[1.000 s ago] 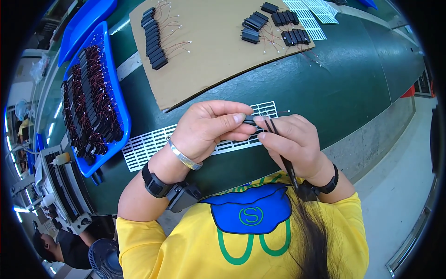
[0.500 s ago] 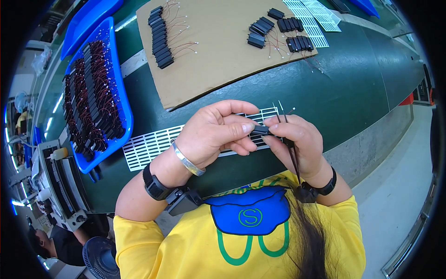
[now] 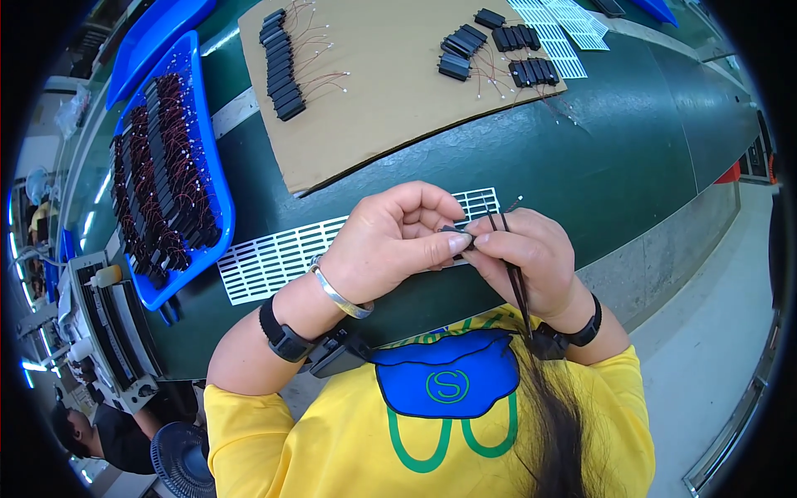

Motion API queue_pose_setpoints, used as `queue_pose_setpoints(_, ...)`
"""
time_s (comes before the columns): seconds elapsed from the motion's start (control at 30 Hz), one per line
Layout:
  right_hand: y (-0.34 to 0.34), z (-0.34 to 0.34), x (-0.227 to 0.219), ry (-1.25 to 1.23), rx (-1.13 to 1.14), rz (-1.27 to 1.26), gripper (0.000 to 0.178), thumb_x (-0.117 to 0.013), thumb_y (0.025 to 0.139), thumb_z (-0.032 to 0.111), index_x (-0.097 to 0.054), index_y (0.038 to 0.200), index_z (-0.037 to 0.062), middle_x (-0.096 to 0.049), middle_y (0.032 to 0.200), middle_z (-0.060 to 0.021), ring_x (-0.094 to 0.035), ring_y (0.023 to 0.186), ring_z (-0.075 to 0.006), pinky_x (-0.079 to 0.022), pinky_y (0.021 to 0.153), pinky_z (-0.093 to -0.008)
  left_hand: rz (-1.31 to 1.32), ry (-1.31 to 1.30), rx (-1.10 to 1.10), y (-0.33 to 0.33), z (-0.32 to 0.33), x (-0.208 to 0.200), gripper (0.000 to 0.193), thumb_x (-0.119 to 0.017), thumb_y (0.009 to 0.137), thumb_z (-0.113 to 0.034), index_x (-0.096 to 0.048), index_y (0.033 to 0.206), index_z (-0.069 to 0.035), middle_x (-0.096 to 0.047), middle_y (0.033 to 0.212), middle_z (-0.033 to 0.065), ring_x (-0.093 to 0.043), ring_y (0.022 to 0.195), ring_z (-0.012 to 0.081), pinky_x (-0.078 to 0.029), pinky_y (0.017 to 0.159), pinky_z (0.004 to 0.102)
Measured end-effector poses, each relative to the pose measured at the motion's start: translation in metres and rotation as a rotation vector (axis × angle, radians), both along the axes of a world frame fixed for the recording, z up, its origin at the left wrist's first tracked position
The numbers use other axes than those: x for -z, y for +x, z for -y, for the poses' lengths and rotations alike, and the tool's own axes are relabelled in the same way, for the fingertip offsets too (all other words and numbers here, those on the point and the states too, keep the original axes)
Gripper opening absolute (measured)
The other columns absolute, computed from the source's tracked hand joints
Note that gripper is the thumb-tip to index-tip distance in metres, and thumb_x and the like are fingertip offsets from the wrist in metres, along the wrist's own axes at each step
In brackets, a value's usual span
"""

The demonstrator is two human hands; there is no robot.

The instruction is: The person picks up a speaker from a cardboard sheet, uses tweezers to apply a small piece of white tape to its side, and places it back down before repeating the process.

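Observation:
My left hand (image 3: 398, 236) pinches a small black block (image 3: 470, 241) between thumb and fingers, just above the bench. The fingers of my right hand (image 3: 531, 249) meet it from the other side, so most of the block is hidden. Black tweezers (image 3: 518, 290) also lie in my right hand, their tips pointing away from me and apart. A small connector on a thin wire (image 3: 520, 199) sticks out beyond the right fingers. Beneath both hands lies a white slotted strip (image 3: 264, 266).
A cardboard sheet (image 3: 365, 100) carries a row of wired black blocks (image 3: 281, 70) and several smaller groups (image 3: 531, 72). At left stands a blue tray (image 3: 217, 195) full of such blocks. More slotted strips (image 3: 552, 37) lie at the far right. The green bench (image 3: 631, 116) ends at right.
The black block has turned and is now more covered by my fingers. My left thumb has moved slightly right, closer to my right fingertips. The tweezers stay in my right hand.

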State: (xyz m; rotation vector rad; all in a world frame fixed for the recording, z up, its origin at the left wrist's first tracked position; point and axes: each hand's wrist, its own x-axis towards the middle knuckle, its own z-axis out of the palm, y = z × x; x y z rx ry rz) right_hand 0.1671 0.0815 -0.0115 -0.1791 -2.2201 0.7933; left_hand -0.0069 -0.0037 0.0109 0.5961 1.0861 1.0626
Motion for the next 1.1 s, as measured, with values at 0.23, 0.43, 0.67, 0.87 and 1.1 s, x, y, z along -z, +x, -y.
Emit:
queue_pose_setpoints(0.23,0.0,0.0,0.002,-0.016,-0.016,-0.027,0.037,-0.071,0.064,-0.002,-0.05,0.092,0.0076,-0.061,0.085,-0.0104,-0.06,0.065,-0.0219,-0.047,0.054,-0.0289,-0.012,-0.018,0.027,-0.001,0.0,0.0,0.019,-0.062,0.079,-0.005,-0.054,0.095,0.0,-0.059,0.08,0.0037,-0.058,0.071,0.007,-0.048,0.065,0.0188)
queue_pose_setpoints(0.43,0.004,-0.001,0.0,-0.082,0.002,-0.028,0.036,-0.07,0.065,-0.003,-0.05,0.093,0.0068,-0.061,0.085,-0.0106,-0.06,0.067,-0.0212,-0.047,0.056,-0.0278,0.135,-0.063,-0.004,-0.006,0.0,0.001,0.015,-0.059,0.081,-0.004,-0.055,0.095,0.002,-0.061,0.081,0.0078,-0.062,0.072,0.0131,-0.051,0.065,0.0225)
queue_pose_setpoints(0.67,0.006,-0.004,0.001,-0.19,-0.016,-0.035,0.034,-0.067,0.067,-0.005,-0.05,0.094,0.0061,-0.061,0.085,-0.011,-0.061,0.071,-0.021,-0.047,0.06,-0.0269,0.29,-0.129,-0.032,-0.009,0.0,0.005,0.016,-0.056,0.082,-0.003,-0.055,0.096,0.004,-0.062,0.081,0.0139,-0.065,0.071,0.0206,-0.054,0.064,0.0266)
queue_pose_setpoints(0.87,0.008,-0.005,0.0,-0.38,-0.071,0.007,0.03,-0.063,0.072,-0.006,-0.05,0.097,0.0031,-0.059,0.09,-0.0101,-0.057,0.071,-0.0145,-0.045,0.065,-0.0245,0.326,-0.123,-0.069,-0.008,0.001,0.007,0.013,-0.055,0.083,-0.004,-0.055,0.095,0.003,-0.062,0.082,0.0139,-0.064,0.073,0.0206,-0.055,0.065,0.0272)
queue_pose_setpoints(1.1,0.002,0.002,-0.004,-0.677,0.0,0.098,0.024,-0.058,0.077,-0.004,-0.049,0.099,-0.0001,-0.057,0.093,-0.0084,-0.053,0.074,-0.008,-0.044,0.067,-0.022,0.066,-0.048,-0.12,0.005,0.003,0.007,0.012,-0.054,0.084,-0.004,-0.055,0.094,0.003,-0.062,0.085,0.0138,-0.064,0.076,0.0207,-0.054,0.067,0.0271)
